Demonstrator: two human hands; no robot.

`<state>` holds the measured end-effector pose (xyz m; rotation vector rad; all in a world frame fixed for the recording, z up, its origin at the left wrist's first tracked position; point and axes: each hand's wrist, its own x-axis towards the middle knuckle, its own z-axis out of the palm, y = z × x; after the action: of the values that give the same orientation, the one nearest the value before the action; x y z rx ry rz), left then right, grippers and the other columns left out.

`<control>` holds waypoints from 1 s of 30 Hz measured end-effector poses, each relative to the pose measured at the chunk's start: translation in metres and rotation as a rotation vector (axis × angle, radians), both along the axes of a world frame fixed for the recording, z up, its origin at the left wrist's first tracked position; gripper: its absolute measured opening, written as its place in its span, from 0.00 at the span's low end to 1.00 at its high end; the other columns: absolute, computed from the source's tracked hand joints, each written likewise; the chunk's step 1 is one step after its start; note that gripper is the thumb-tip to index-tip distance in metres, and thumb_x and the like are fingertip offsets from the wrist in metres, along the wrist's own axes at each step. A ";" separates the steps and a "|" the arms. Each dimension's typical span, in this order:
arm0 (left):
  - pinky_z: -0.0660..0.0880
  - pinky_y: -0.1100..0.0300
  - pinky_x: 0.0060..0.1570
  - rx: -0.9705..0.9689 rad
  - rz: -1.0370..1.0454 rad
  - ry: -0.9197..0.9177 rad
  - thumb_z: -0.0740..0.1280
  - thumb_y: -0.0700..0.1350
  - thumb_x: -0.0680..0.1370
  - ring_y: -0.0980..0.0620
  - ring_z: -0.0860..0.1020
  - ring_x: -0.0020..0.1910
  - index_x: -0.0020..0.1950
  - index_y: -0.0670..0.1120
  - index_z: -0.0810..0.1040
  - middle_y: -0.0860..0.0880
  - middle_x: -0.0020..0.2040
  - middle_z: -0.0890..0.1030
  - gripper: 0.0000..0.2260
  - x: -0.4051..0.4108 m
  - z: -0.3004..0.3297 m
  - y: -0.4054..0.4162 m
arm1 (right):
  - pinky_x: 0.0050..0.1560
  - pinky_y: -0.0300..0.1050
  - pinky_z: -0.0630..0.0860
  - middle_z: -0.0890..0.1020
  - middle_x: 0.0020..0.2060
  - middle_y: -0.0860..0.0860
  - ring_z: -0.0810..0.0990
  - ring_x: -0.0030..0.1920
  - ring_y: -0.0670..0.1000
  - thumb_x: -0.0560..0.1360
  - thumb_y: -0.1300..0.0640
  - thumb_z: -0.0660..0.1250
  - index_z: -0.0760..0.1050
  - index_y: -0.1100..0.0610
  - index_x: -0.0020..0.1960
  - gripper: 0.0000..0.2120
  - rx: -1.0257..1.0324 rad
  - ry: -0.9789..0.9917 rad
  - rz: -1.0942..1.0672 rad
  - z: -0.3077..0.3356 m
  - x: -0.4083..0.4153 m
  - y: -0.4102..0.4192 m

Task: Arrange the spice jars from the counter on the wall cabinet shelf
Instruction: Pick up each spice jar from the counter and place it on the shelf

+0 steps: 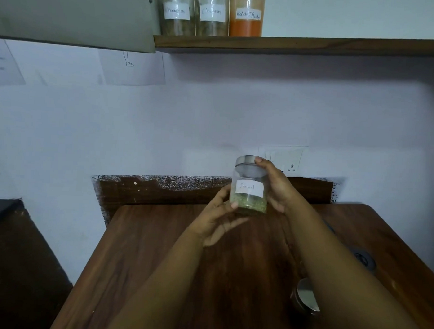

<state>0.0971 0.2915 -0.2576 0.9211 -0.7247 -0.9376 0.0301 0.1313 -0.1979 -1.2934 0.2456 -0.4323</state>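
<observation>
A clear jar [249, 190] labelled fennel, with a steel lid and green seeds in its lower part, is held upright above the back of the wooden counter [159, 248]. My right hand [276, 188] grips its right side, the thumb on the lid rim. My left hand [219, 213] supports the lower left side with its fingertips. Three jars stand side by side on the wall cabinet shelf [313, 44]: two with brownish contents [177, 15] [211, 16] and one of red chilli powder [245, 17]. Another steel-lidded jar [305, 295] sits on the counter, partly hidden by my right forearm.
An open cabinet door [73, 16] hangs at the upper left. A switch and socket plate [285, 159] is on the wall behind the held jar. A round dark fitting [362, 260] is set in the counter at the right. Shelf space right of the chilli jar is bare.
</observation>
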 end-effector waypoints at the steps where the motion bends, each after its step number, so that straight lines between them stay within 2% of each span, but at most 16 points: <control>1: 0.77 0.48 0.60 0.017 0.025 -0.010 0.78 0.46 0.66 0.43 0.78 0.61 0.71 0.47 0.68 0.44 0.61 0.79 0.36 -0.001 0.003 0.000 | 0.49 0.51 0.79 0.84 0.49 0.57 0.83 0.47 0.55 0.78 0.47 0.63 0.78 0.59 0.62 0.20 -0.002 0.002 -0.003 0.002 -0.001 -0.001; 4: 0.76 0.45 0.62 0.088 0.224 -0.133 0.78 0.46 0.66 0.42 0.79 0.61 0.70 0.50 0.70 0.41 0.61 0.80 0.34 -0.010 0.008 -0.009 | 0.50 0.53 0.79 0.83 0.52 0.59 0.82 0.50 0.58 0.77 0.44 0.65 0.77 0.59 0.63 0.23 -0.013 0.021 -0.029 0.005 -0.002 -0.001; 7: 0.78 0.53 0.59 0.106 0.402 -0.264 0.81 0.46 0.61 0.47 0.79 0.57 0.70 0.54 0.70 0.43 0.60 0.78 0.40 -0.013 0.008 -0.013 | 0.55 0.58 0.78 0.82 0.55 0.61 0.82 0.53 0.59 0.75 0.43 0.68 0.74 0.63 0.63 0.26 -0.029 0.009 -0.054 0.009 -0.003 -0.001; 9: 0.78 0.51 0.59 0.093 0.412 -0.263 0.82 0.48 0.58 0.46 0.79 0.58 0.70 0.55 0.70 0.43 0.60 0.78 0.42 -0.009 0.006 -0.012 | 0.57 0.58 0.77 0.82 0.53 0.59 0.82 0.52 0.57 0.74 0.45 0.70 0.74 0.60 0.59 0.22 -0.043 0.005 -0.067 0.011 -0.006 -0.002; 12: 0.75 0.44 0.63 0.087 0.383 -0.231 0.83 0.49 0.57 0.42 0.78 0.61 0.70 0.56 0.71 0.41 0.62 0.77 0.42 -0.009 0.004 -0.016 | 0.54 0.55 0.78 0.83 0.50 0.56 0.83 0.50 0.55 0.75 0.46 0.70 0.75 0.58 0.55 0.17 -0.065 0.013 -0.074 0.012 -0.009 -0.005; 16: 0.73 0.41 0.65 0.075 0.356 -0.183 0.82 0.47 0.58 0.41 0.78 0.62 0.71 0.53 0.71 0.38 0.63 0.77 0.42 -0.013 0.004 -0.022 | 0.53 0.56 0.79 0.83 0.49 0.55 0.83 0.48 0.55 0.74 0.45 0.71 0.76 0.58 0.55 0.18 -0.103 0.044 -0.079 0.017 -0.014 -0.011; 19: 0.75 0.45 0.64 0.057 0.339 -0.170 0.81 0.46 0.58 0.43 0.79 0.62 0.71 0.52 0.70 0.39 0.64 0.77 0.43 -0.015 0.010 -0.023 | 0.52 0.55 0.80 0.83 0.48 0.55 0.83 0.47 0.54 0.73 0.45 0.72 0.77 0.58 0.54 0.19 -0.117 0.035 -0.096 0.022 -0.017 -0.014; 22: 0.78 0.55 0.53 0.045 0.329 -0.187 0.80 0.43 0.60 0.45 0.79 0.61 0.72 0.51 0.70 0.40 0.64 0.78 0.41 -0.017 0.020 -0.027 | 0.52 0.54 0.80 0.84 0.49 0.55 0.84 0.48 0.55 0.67 0.43 0.75 0.78 0.57 0.53 0.22 -0.096 0.015 -0.088 0.026 -0.019 -0.018; 25: 0.79 0.55 0.50 0.030 0.323 -0.186 0.79 0.41 0.62 0.44 0.80 0.59 0.72 0.50 0.70 0.37 0.63 0.78 0.40 -0.019 0.027 -0.037 | 0.52 0.54 0.80 0.84 0.49 0.55 0.84 0.49 0.55 0.67 0.42 0.75 0.78 0.56 0.52 0.22 -0.099 0.004 -0.101 0.031 -0.023 -0.029; 28: 0.79 0.57 0.48 0.050 0.368 -0.196 0.78 0.40 0.64 0.46 0.81 0.57 0.72 0.50 0.69 0.38 0.62 0.77 0.38 -0.027 0.033 -0.053 | 0.43 0.46 0.80 0.84 0.48 0.52 0.83 0.46 0.52 0.71 0.45 0.73 0.78 0.57 0.53 0.18 -0.130 0.000 -0.144 0.036 -0.030 -0.040; 30: 0.80 0.57 0.46 0.085 0.448 -0.210 0.78 0.43 0.63 0.46 0.81 0.56 0.70 0.51 0.69 0.39 0.61 0.78 0.37 -0.034 0.034 -0.067 | 0.39 0.43 0.79 0.84 0.49 0.50 0.84 0.46 0.50 0.72 0.44 0.72 0.78 0.58 0.52 0.19 -0.215 0.011 -0.208 0.036 -0.034 -0.049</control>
<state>0.0631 0.2248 -0.2237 1.2086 -0.6211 -0.4824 -0.0041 0.0825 -0.1616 -1.4877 0.3524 -0.6421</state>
